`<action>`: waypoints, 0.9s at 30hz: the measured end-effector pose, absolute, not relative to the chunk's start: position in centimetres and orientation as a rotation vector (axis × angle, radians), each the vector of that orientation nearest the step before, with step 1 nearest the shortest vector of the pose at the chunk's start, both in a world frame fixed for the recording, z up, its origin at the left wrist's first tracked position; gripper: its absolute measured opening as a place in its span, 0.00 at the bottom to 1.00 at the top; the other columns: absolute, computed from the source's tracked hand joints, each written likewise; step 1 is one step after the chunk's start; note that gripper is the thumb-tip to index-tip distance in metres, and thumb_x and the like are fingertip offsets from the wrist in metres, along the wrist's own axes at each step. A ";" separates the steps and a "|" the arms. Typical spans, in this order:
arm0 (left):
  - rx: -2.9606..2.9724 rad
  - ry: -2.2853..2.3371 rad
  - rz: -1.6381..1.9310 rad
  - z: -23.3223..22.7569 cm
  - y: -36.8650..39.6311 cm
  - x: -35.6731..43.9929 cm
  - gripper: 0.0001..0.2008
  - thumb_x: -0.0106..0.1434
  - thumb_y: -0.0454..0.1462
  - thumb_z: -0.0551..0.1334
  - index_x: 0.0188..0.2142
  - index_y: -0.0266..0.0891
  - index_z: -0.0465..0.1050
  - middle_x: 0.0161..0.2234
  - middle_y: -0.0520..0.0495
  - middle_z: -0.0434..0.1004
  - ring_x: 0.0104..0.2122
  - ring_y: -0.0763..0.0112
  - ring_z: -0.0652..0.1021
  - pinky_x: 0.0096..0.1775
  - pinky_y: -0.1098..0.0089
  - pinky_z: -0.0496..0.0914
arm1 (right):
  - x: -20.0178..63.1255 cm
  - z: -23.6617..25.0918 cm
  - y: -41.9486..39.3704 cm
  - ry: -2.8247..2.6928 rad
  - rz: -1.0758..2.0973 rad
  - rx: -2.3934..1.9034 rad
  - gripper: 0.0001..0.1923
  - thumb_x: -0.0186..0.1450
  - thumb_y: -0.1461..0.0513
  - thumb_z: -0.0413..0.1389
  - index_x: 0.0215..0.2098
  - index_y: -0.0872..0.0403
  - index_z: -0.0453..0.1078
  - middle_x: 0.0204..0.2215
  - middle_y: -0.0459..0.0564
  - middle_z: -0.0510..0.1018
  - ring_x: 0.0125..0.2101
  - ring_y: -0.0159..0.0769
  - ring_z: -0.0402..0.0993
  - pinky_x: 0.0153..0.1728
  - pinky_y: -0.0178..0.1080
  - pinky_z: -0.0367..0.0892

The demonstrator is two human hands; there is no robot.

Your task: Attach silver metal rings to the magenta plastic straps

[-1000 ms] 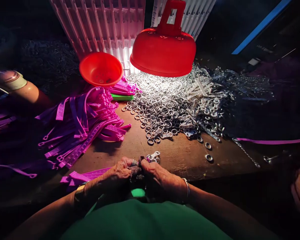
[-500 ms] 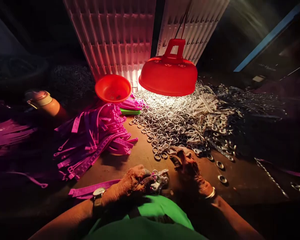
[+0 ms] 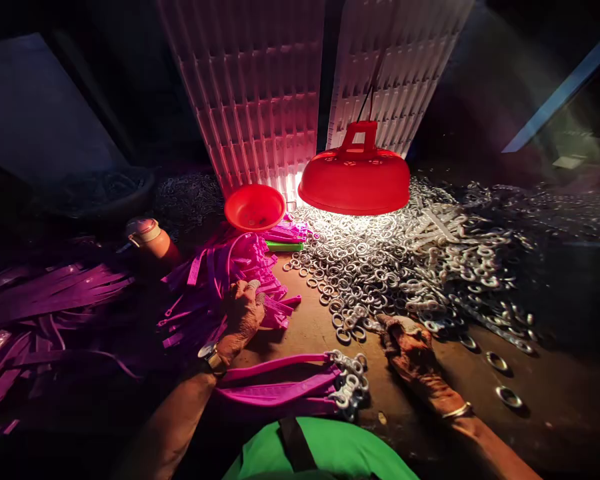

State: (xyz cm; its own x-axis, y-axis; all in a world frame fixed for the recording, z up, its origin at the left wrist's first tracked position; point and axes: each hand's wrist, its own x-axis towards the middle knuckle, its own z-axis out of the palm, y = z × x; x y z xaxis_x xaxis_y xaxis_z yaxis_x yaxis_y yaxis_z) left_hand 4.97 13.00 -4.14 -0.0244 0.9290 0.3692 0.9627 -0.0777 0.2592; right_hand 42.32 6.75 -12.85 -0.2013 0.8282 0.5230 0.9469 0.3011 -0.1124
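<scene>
My left hand (image 3: 245,308) is on the front of a pile of magenta plastic straps (image 3: 205,283), its fingers closed on a strap there. On my wrist is a watch. My right hand (image 3: 410,343) is at the front edge of a heap of metal rings (image 3: 385,267), fingers curled together; whatever they pinch is hidden. Between my arms, a bundle of magenta straps (image 3: 295,390) lies on the table, with metal rings and links (image 3: 350,383) clustered at its right end.
A red lamp (image 3: 355,181) hangs low over the rings. Behind the straps sits a red bowl (image 3: 255,208), with a bottle (image 3: 154,241) to its left. Darker straps (image 3: 55,293) lie far left. Loose rings (image 3: 509,397) lie to the right on the table (image 3: 310,327).
My left hand has let go of the bundle with rings and moved up and forward to the strap pile. My right hand's fingers have closed near the rings. The view has shifted.
</scene>
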 end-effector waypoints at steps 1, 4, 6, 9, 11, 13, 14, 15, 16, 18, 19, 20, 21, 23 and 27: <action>-2.100 -2.096 -0.732 -4.4 12.9 4.9 0.12 0.60 0.35 0.59 0.43 0.35 0.75 0.36 0.42 0.73 0.39 0.58 0.71 0.44 0.60 0.67 | 42.4 -12.9 6.7 -2.091 -0.326 -1.576 0.17 0.65 0.60 0.44 0.45 0.56 0.70 0.37 0.60 0.76 0.41 0.47 0.70 0.49 0.50 0.60; -2.019 -2.072 -0.830 -5.3 12.7 4.6 0.15 0.60 0.35 0.60 0.46 0.33 0.74 0.39 0.40 0.74 0.39 0.58 0.73 0.44 0.62 0.68 | 42.4 -12.7 6.8 -2.093 -0.327 -1.600 0.17 0.65 0.59 0.44 0.45 0.55 0.70 0.37 0.59 0.76 0.42 0.47 0.70 0.49 0.49 0.61; -2.030 -2.058 -0.843 -5.8 12.7 4.2 0.15 0.61 0.35 0.59 0.47 0.34 0.74 0.39 0.40 0.74 0.39 0.59 0.74 0.43 0.63 0.69 | 42.4 -12.4 6.8 -2.078 -0.317 -1.619 0.17 0.65 0.58 0.45 0.45 0.54 0.71 0.37 0.59 0.76 0.42 0.48 0.70 0.48 0.49 0.61; -2.076 -2.074 -0.743 -5.9 12.7 3.6 0.12 0.62 0.35 0.59 0.44 0.35 0.75 0.36 0.41 0.76 0.38 0.58 0.76 0.42 0.63 0.70 | 42.0 -11.9 6.8 -2.040 -0.297 -1.651 0.16 0.65 0.57 0.46 0.44 0.52 0.72 0.37 0.58 0.76 0.41 0.49 0.70 0.45 0.49 0.63; -2.106 -2.070 -0.684 -5.9 12.5 3.3 0.10 0.62 0.35 0.60 0.42 0.35 0.76 0.36 0.40 0.77 0.38 0.57 0.76 0.42 0.63 0.70 | 41.7 -11.6 6.6 -2.013 -0.290 -1.673 0.15 0.65 0.56 0.48 0.43 0.50 0.73 0.38 0.59 0.75 0.40 0.49 0.70 0.44 0.48 0.64; -2.135 -2.069 -0.727 -6.1 11.9 3.3 0.11 0.61 0.35 0.61 0.42 0.35 0.76 0.35 0.41 0.77 0.38 0.57 0.77 0.42 0.64 0.71 | 41.5 -11.5 6.3 -2.005 -0.283 -1.684 0.15 0.66 0.55 0.49 0.45 0.51 0.71 0.40 0.58 0.74 0.40 0.46 0.70 0.43 0.47 0.64; -2.143 -2.082 -0.782 -6.4 11.4 3.3 0.11 0.60 0.35 0.61 0.43 0.35 0.75 0.35 0.41 0.77 0.38 0.58 0.77 0.40 0.65 0.71 | 41.4 -11.5 6.2 -2.008 -0.279 -1.683 0.15 0.66 0.55 0.49 0.45 0.52 0.70 0.40 0.57 0.74 0.40 0.44 0.70 0.44 0.47 0.64; -2.146 -2.099 -0.841 -6.7 10.9 3.4 0.12 0.60 0.34 0.61 0.44 0.35 0.75 0.36 0.42 0.77 0.37 0.60 0.78 0.39 0.66 0.72 | 41.4 -11.6 6.1 -2.014 -0.274 -1.681 0.14 0.67 0.56 0.49 0.45 0.53 0.70 0.39 0.56 0.74 0.39 0.42 0.70 0.44 0.47 0.64; -2.145 -2.117 -0.901 -7.0 10.5 3.5 0.13 0.61 0.34 0.60 0.45 0.35 0.74 0.37 0.43 0.78 0.36 0.62 0.78 0.38 0.68 0.72 | 41.4 -11.7 6.0 -2.021 -0.268 -1.679 0.13 0.67 0.58 0.48 0.44 0.54 0.70 0.39 0.56 0.74 0.38 0.42 0.70 0.44 0.46 0.63; -2.138 -2.164 -0.992 -7.7 9.7 3.7 0.14 0.62 0.33 0.56 0.47 0.36 0.73 0.40 0.44 0.77 0.35 0.65 0.78 0.38 0.70 0.72 | 41.5 -11.9 5.9 -2.036 -0.259 -1.672 0.12 0.66 0.61 0.47 0.42 0.54 0.70 0.37 0.57 0.74 0.38 0.43 0.70 0.44 0.47 0.62; -2.135 -2.189 -1.032 -8.0 9.5 3.7 0.15 0.63 0.33 0.55 0.48 0.38 0.72 0.41 0.44 0.77 0.35 0.66 0.78 0.38 0.70 0.72 | 41.6 -12.0 5.9 -2.042 -0.257 -1.667 0.12 0.65 0.62 0.46 0.40 0.53 0.71 0.36 0.57 0.74 0.38 0.44 0.70 0.44 0.47 0.62; -2.134 -2.214 -1.074 -8.1 9.5 3.7 0.15 0.63 0.34 0.55 0.48 0.39 0.72 0.42 0.44 0.77 0.36 0.67 0.78 0.39 0.70 0.72 | 41.6 -12.0 6.0 -2.047 -0.255 -1.663 0.12 0.65 0.62 0.46 0.40 0.53 0.71 0.35 0.57 0.74 0.38 0.45 0.70 0.44 0.47 0.62; -2.133 -2.245 -1.120 -8.3 9.7 3.6 0.14 0.63 0.35 0.55 0.47 0.40 0.72 0.42 0.44 0.77 0.37 0.66 0.78 0.40 0.69 0.72 | 41.7 -12.0 6.0 -2.051 -0.254 -1.658 0.12 0.64 0.62 0.46 0.40 0.52 0.70 0.35 0.56 0.74 0.38 0.45 0.70 0.44 0.48 0.62; -2.156 -2.315 -1.151 -8.2 10.4 3.3 0.13 0.64 0.38 0.55 0.45 0.41 0.73 0.41 0.44 0.76 0.37 0.65 0.78 0.41 0.67 0.73 | 41.6 -11.8 6.0 -2.054 -0.255 -1.647 0.12 0.64 0.62 0.46 0.41 0.51 0.70 0.35 0.56 0.74 0.38 0.46 0.70 0.44 0.48 0.62; -2.226 -2.381 -1.031 -7.1 12.2 2.7 0.16 0.63 0.41 0.57 0.49 0.39 0.72 0.31 0.46 0.73 0.30 0.67 0.75 0.36 0.65 0.73 | 41.2 -11.2 5.9 -2.054 -0.260 -1.628 0.16 0.64 0.62 0.45 0.46 0.48 0.70 0.37 0.55 0.74 0.39 0.49 0.70 0.45 0.51 0.62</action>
